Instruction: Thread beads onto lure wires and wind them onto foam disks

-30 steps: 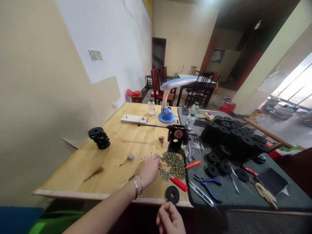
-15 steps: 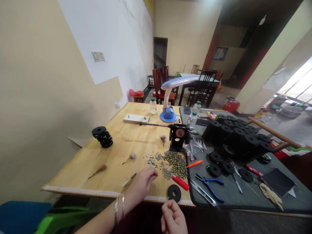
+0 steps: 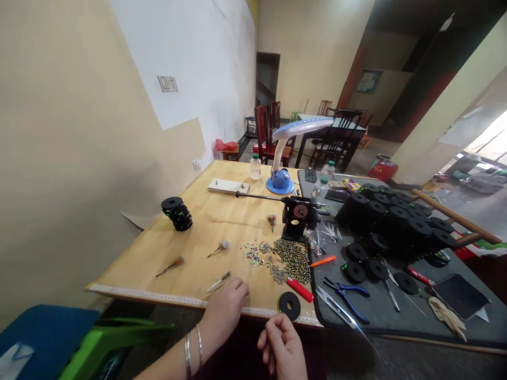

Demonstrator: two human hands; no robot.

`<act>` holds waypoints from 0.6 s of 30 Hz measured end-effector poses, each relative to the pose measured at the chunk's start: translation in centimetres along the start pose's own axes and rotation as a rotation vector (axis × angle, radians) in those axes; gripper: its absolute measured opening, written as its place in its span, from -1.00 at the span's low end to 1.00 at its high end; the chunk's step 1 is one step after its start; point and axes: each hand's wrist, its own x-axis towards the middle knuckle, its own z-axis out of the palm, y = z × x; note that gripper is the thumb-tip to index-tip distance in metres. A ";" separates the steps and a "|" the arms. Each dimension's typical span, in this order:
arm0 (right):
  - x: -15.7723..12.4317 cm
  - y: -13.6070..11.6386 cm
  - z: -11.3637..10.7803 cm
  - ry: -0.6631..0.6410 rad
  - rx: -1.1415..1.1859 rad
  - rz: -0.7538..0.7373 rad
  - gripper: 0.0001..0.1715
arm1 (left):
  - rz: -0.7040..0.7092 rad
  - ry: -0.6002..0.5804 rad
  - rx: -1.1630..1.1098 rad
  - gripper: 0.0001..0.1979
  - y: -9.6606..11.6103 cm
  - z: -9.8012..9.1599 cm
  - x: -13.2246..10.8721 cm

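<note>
Where tabletop (image 3: 222, 228) ends, left hand (image 3: 227, 307), gap, right hand (image 3: 283, 345), black disc (image 3: 297, 306) seemingly untouched.

Smooth, glossy blue plastic is shown by the lamp (image 3: 280, 182). Left of the lamp, the bottle (image 3: 255, 170) is made of clear plastic; behind it, the chair (image 3: 262, 126) is finished in polished wood. In front of it, the table (image 3: 222, 210) is faced in smooth wood, the ring (image 3: 282, 304) in matt black foam-like material, and the bangles (image 3: 199, 343) in shiny metal.
</note>
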 end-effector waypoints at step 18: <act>-0.9 -1.6 3.4 -0.076 -0.089 -0.038 -0.40 | -0.615 -0.161 -1.846 -0.69 1.4 2.1 -4.7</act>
